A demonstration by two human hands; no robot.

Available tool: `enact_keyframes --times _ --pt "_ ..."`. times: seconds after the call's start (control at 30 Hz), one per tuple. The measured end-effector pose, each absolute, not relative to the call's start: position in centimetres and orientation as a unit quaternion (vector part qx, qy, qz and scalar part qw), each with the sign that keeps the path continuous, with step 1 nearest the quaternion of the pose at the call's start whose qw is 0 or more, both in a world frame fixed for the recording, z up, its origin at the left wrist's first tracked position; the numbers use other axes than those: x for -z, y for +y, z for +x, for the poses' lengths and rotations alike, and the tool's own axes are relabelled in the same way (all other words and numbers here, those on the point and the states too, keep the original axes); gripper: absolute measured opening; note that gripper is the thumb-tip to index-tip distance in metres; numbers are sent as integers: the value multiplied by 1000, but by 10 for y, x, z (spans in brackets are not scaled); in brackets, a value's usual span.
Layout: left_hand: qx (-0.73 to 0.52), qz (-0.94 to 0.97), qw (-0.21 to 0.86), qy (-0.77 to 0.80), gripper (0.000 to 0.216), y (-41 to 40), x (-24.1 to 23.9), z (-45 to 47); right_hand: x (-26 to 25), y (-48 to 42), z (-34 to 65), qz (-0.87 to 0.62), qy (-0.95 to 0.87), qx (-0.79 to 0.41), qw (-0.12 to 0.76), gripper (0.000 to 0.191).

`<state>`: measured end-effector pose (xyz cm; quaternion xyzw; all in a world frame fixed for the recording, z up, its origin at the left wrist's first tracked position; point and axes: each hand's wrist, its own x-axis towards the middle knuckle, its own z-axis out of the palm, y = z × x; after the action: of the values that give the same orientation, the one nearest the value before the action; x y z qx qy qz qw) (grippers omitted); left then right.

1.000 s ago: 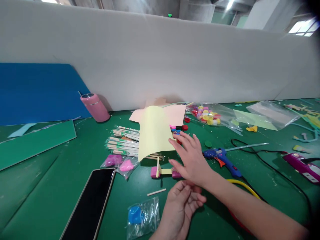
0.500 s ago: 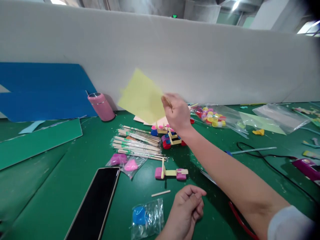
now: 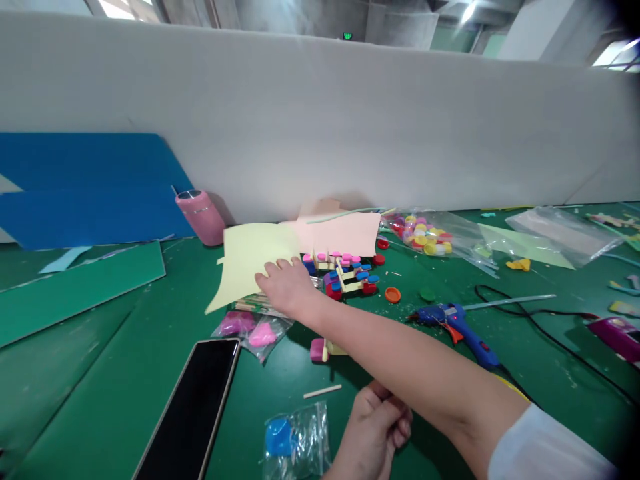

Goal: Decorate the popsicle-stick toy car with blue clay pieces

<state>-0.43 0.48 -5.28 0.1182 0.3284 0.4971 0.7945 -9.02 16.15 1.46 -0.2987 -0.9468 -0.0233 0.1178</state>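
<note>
Green work mat [image 3: 100, 373]: pale yellow paper sheet [image 3: 247, 257] laid over bundled wooden sticks [image 3: 250, 305], not yet released; right hand [image 3: 286, 285] pressed flat on it, fingers apart; left hand [image 3: 377, 427] curled shut.

Bright even light from white ceiling lamps [image 3: 467, 10], soft shadows on the green table mat [image 3: 90, 373], dark right corners, blurred edges

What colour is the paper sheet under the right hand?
The sheet is pale yellow, seen best in the head view, under the right hand.
</note>
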Motion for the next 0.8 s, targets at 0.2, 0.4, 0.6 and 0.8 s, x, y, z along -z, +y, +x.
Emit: enact_keyframes --times 0.2,0.4,0.6,0.8 --pt "-513 95 795 310 17 7 49 -4 -19 160 -85 -295 -951 -10 95 33" --pt "-546 83 783 287 14 9 30 -10 -61 119 -15 -269 -947 -76 157 49" --pt "-576 35 777 252 22 8 21 -12 -41 52 64 -335 -863 -180 331 46" --pt "-525 56 823 208 35 3 32 -15 11 21 66 -384 -862 -190 272 60"
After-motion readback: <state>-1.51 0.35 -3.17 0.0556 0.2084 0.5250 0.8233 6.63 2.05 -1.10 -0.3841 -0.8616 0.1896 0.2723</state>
